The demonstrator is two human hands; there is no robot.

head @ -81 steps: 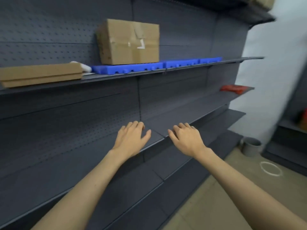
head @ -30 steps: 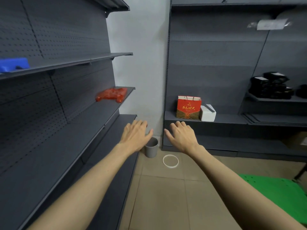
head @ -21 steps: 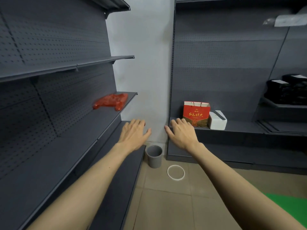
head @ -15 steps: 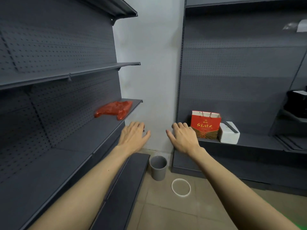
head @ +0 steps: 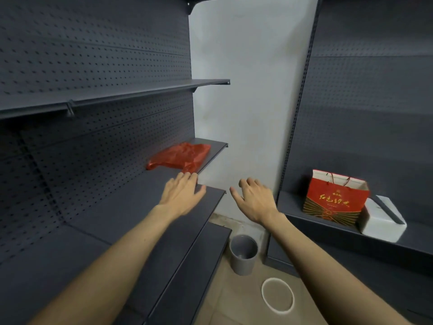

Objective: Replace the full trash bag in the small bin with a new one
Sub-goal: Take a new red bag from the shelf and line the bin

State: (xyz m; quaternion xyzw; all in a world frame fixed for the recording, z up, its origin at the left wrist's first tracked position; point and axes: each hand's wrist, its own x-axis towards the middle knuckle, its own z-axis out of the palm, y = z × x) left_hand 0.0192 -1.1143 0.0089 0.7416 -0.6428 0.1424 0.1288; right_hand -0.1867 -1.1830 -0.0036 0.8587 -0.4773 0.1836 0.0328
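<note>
A small grey bin (head: 243,254) stands on the floor in the corner between two dark shelf units; no bag shows inside it. A white ring (head: 277,295) lies on the tiles just right of the bin. A crumpled red plastic bag (head: 180,157) lies on the left unit's middle shelf. My left hand (head: 181,193) hovers just below and in front of that red bag, fingers spread, holding nothing. My right hand (head: 253,199) is held out beside it, also empty with fingers apart, above the bin.
Dark pegboard shelving (head: 93,99) fills the left side, with its lower shelves jutting out toward me. On the right unit's low shelf stand a red gift bag (head: 335,195) and a white box (head: 382,219). A white wall fills the corner.
My view has swung right from the shelf with boxes to the corner and moved closer. The bin, ring and red bag have grown larger; both hands stay open and empty.
</note>
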